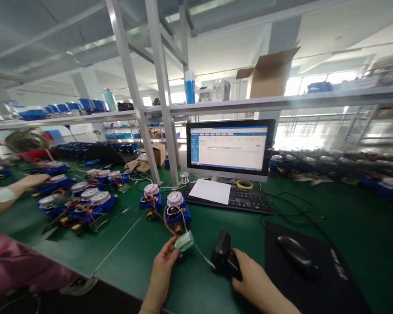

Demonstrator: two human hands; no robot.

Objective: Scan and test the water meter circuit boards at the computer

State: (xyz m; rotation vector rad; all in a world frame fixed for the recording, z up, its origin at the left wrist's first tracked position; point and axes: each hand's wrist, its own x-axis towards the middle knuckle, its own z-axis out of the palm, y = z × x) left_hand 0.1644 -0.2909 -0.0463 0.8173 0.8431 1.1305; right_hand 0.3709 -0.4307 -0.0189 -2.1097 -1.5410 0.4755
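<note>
Left grip (163, 258) pinched down, thumb and fingers on the near left edge of a small green circuit board with a pale rectangular cover (184, 241). Right grip (249, 274) closed round the handle of a black plastic handheld scanner (223, 250). Key relation: board lies left of the scanner head and slightly farther out, near but apart, long axis roughly side to side, left hand nearer it. Board sits just in front of a blue-bodied meter with a round white dial and brass fitting (177, 209), over the green surface (127, 261). Thin white lead (211, 263) trails off the board, tip by the scanner head. Right fingers mostly hidden, so can't tell trigger state or exact aim
</note>
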